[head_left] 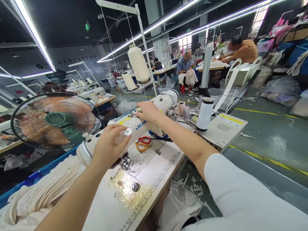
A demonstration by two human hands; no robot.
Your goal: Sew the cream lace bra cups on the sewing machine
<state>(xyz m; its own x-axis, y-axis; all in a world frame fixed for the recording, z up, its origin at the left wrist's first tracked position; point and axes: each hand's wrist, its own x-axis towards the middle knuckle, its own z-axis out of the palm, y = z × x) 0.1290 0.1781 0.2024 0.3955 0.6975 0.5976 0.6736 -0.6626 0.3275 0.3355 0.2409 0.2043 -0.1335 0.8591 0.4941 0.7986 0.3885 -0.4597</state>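
Note:
A white sewing machine [139, 123] stands on a pale table [154, 173]. My left hand [109, 144] hovers over the machine's needle end, fingers pinched on a small silver bobbin [128, 131]. Farther along the machine, my right hand [148, 110] rests on top of it near the thread guides, fingers curled down; what they grip is hidden. Scissors with red and yellow handles [143, 143] lie on the table under the machine's arm. Cream thread runs up from the machine to large cones [139, 63] on a stand.
A green fan [55, 120] stands to the left. Cream fabric [40, 192] is heaped at lower left. A thread spool [205, 114] sits on a grey control box [223, 128] to the right. Other people sit at tables far behind. Scraps litter the floor.

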